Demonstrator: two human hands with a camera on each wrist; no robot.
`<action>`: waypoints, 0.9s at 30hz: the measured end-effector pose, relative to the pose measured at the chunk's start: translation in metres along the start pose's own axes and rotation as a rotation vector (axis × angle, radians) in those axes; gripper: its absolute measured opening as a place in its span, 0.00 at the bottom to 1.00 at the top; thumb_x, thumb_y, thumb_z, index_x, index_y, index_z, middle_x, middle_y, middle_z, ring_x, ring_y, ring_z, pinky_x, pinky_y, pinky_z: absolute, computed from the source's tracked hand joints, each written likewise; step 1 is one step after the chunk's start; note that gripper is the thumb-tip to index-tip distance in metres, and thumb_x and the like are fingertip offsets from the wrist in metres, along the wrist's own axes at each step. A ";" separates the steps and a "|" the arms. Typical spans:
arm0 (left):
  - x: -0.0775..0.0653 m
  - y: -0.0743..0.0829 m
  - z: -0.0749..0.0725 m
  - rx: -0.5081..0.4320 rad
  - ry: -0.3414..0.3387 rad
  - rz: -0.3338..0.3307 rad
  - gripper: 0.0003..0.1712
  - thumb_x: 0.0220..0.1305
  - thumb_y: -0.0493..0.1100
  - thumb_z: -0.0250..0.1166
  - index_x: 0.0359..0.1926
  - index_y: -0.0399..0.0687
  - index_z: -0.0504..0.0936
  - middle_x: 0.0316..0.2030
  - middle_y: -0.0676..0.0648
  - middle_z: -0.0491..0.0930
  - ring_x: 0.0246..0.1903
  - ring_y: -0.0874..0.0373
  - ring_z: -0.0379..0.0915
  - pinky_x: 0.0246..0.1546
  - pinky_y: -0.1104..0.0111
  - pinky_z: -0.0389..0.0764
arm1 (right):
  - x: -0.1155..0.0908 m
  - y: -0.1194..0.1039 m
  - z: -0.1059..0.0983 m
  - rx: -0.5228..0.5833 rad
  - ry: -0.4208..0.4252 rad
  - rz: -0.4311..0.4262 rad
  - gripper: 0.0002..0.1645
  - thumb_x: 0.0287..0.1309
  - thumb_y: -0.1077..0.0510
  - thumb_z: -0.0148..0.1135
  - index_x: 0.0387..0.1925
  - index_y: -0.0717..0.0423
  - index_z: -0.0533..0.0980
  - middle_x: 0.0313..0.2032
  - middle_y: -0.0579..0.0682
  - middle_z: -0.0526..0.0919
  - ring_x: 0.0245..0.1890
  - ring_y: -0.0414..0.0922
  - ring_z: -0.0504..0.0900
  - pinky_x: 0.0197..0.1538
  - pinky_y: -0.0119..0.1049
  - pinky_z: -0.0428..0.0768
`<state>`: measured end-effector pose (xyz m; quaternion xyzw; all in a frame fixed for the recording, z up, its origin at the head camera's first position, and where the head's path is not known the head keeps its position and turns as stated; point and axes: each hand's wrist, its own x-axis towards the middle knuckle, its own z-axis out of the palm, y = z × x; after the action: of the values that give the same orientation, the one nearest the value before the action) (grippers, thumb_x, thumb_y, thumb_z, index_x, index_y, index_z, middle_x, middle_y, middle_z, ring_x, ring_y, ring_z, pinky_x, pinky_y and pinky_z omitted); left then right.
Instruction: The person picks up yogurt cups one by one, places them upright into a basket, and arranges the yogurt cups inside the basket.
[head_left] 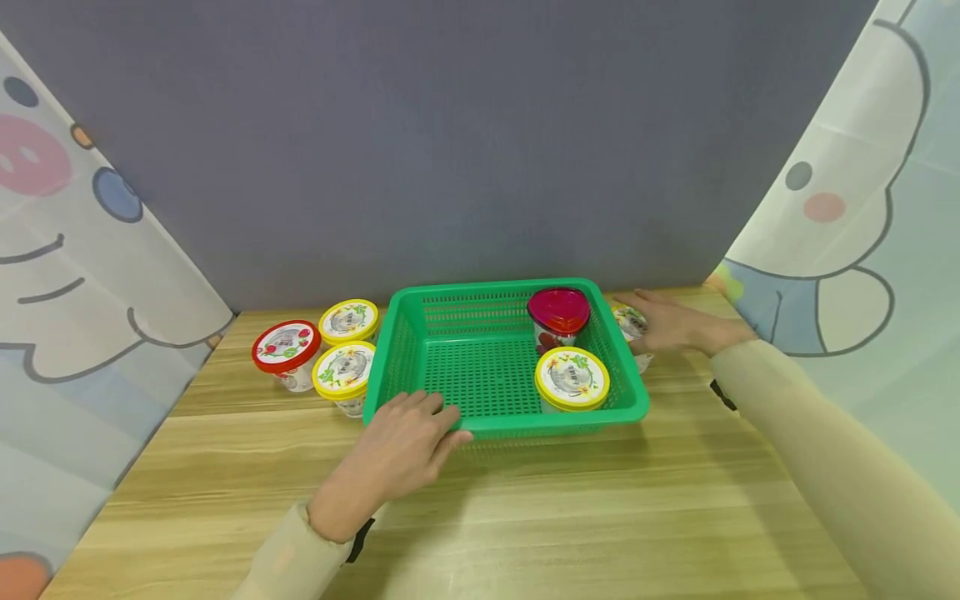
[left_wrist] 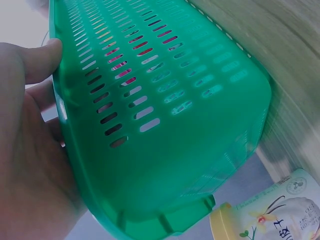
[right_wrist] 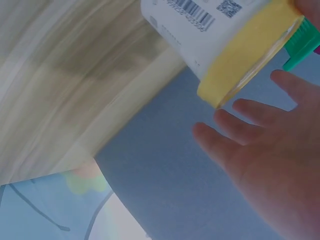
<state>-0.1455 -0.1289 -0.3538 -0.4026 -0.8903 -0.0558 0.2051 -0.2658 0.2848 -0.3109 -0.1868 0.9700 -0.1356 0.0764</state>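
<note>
The left hand point(head_left: 408, 442) holds the front rim of a green perforated plastic basket point(head_left: 487, 425) near its left corner. In the left wrist view, the thumb lies on the outer side of the basket wall point(left_wrist: 165, 135). The right hand point(head_left: 663, 323) is over a yellow-lidded tub point(head_left: 630, 321) just right of the basket. Seen from the right wrist, its fingers are spread beside the tub's yellow lid point(right_wrist: 245, 50), with a fingertip at the lid's edge. Inside the basket, on the right, a tub with a magenta lid point(head_left: 558, 310) stands behind a yellow-lidded tub point(head_left: 572, 379).
Left of the basket stand two yellow-lidded tubs, one behind point(head_left: 349, 320) and one in front point(head_left: 345, 370), beside a red-lidded tub point(head_left: 287, 346). All are on a wooden table point(head_left: 555, 517). A grey panel point(head_left: 480, 150) rises along the table's back edge, with cartoon-printed sheets on both sides.
</note>
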 end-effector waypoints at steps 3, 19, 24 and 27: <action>0.000 0.000 0.000 0.005 0.006 0.003 0.15 0.70 0.55 0.65 0.31 0.51 0.78 0.22 0.56 0.64 0.22 0.59 0.60 0.25 0.69 0.64 | 0.004 -0.003 -0.002 0.001 -0.003 -0.016 0.57 0.48 0.49 0.74 0.77 0.58 0.58 0.73 0.70 0.58 0.71 0.71 0.59 0.66 0.70 0.61; 0.000 0.000 0.000 -0.006 0.009 0.000 0.16 0.69 0.55 0.65 0.30 0.52 0.77 0.22 0.56 0.63 0.22 0.60 0.60 0.25 0.69 0.64 | 0.014 -0.010 -0.001 -0.059 -0.076 0.049 0.53 0.45 0.51 0.73 0.73 0.60 0.64 0.60 0.70 0.72 0.58 0.66 0.73 0.59 0.66 0.72; 0.000 0.000 0.000 -0.004 0.010 0.002 0.15 0.69 0.55 0.65 0.31 0.51 0.78 0.22 0.56 0.65 0.23 0.59 0.61 0.25 0.69 0.64 | 0.016 -0.011 -0.002 -0.064 -0.092 0.075 0.53 0.46 0.47 0.73 0.72 0.59 0.65 0.60 0.68 0.72 0.57 0.64 0.74 0.57 0.64 0.73; 0.000 0.000 0.001 -0.004 0.009 0.003 0.15 0.69 0.55 0.65 0.31 0.51 0.78 0.22 0.55 0.66 0.23 0.59 0.61 0.26 0.68 0.65 | 0.016 -0.011 -0.003 -0.058 -0.098 0.079 0.54 0.45 0.45 0.75 0.72 0.57 0.66 0.59 0.66 0.73 0.57 0.62 0.74 0.57 0.64 0.73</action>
<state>-0.1458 -0.1287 -0.3545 -0.4040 -0.8888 -0.0590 0.2083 -0.2770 0.2693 -0.3066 -0.1567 0.9752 -0.0951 0.1236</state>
